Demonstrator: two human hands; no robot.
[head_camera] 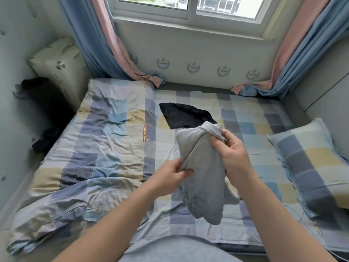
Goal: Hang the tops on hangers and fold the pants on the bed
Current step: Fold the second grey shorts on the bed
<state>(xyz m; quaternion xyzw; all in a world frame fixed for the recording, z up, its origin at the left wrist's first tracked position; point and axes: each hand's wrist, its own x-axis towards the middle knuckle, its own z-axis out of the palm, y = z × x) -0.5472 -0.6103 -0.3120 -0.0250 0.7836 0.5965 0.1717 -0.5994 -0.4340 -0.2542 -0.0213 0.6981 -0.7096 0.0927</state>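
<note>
Watching the head view, I tell the desk: both hands have a grey garment (200,167) lifted off the bed (245,118), over its middle.

Desk: How are the fingers?

Me: The left hand (174,173) pinches the cloth's left edge, thumb on top and fingers curled under. The right hand (233,148) is curled round a bunched corner at the upper right, where the cloth is twisted into a wad. The rest hangs between the forearms, with a gathered band near its lower end. I cannot tell whether it is a top or pants.

Desk: What does the bed carry?

Me: A black garment (186,114) lies flat on the checked sheet, just beyond the grey one, toward the window (188,8). A checked duvet (105,140) is rumpled over the left half, and a matching pillow (306,157) lies at the right edge. A cream cushion (56,61) stands in the far left corner, and dark clothes (45,138) lie beside the bed's left side.

Desk: Any writing?

Me: An orange label strip (144,132) runs along the duvet's seam with pale capital letters, too small for me to read. Blue crest motifs (193,67) repeat on the wall under the sill.
</note>
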